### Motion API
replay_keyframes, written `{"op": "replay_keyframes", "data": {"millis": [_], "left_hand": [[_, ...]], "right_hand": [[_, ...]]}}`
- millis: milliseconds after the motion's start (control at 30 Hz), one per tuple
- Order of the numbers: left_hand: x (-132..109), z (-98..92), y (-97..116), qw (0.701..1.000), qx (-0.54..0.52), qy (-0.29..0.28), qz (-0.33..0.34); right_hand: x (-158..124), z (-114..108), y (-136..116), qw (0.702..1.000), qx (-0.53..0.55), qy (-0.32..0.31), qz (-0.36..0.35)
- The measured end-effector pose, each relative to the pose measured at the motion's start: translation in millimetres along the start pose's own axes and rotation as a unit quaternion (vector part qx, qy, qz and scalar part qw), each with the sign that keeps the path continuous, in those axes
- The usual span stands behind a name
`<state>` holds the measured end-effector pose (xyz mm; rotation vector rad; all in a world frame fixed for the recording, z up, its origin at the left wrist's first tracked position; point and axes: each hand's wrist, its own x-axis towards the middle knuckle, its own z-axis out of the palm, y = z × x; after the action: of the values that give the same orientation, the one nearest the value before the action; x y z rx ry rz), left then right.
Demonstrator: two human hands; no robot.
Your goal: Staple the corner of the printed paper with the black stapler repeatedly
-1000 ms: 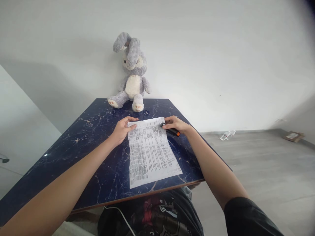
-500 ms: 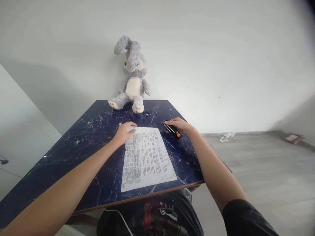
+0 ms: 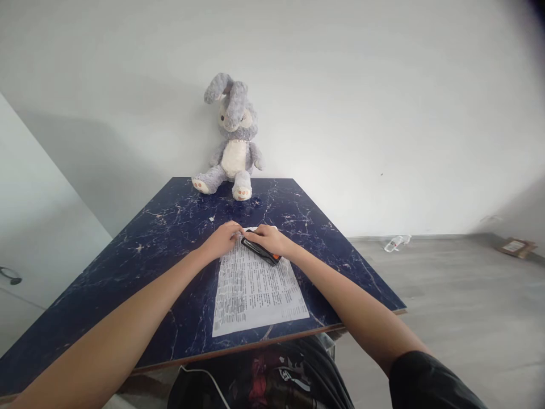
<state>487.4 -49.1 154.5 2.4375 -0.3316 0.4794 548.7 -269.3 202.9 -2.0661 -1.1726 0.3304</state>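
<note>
A printed sheet of paper [image 3: 259,295] lies on the dark blue marble-patterned table [image 3: 179,318]. At its far left corner my left hand [image 3: 221,240] is closed, its fingers gripping the paper's edge. My right hand [image 3: 272,238] is wrapped around a black stapler [image 3: 258,250] with an orange patch at its rear. The stapler lies slantwise over the top part of the sheet, its front end by the left fingertips. Whether the paper's corner sits between the stapler's jaws is hidden by my fingers.
A grey plush rabbit [image 3: 235,147] sits at the table's far edge against the wall. A small white scrap [image 3: 212,219] lies beyond my left hand. On the floor to the right are a clear plastic item [image 3: 395,243] and a cardboard box [image 3: 516,247].
My right hand has brought the stapler leftward from beside the sheet to over its top. My left hand has stayed at the paper's corner. The view has shifted slightly.
</note>
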Motion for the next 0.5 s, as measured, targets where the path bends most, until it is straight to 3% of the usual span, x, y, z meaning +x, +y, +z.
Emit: {"op": "replay_keyframes", "data": {"millis": [200, 400, 500], "left_hand": [[0, 0.2, -1, 1.000, -0.013, 0.005, -0.010], [1, -6.3, 4, 0.996, -0.083, 0.006, -0.025], [2, -7.0, 3, 0.995, -0.094, -0.001, -0.026]], "right_hand": [[0, -1, 1, 0.995, -0.078, 0.009, -0.064], [-14, -32, 7, 0.979, -0.082, -0.106, -0.154], [-14, -43, 11, 0.979, -0.085, -0.106, -0.155]]}}
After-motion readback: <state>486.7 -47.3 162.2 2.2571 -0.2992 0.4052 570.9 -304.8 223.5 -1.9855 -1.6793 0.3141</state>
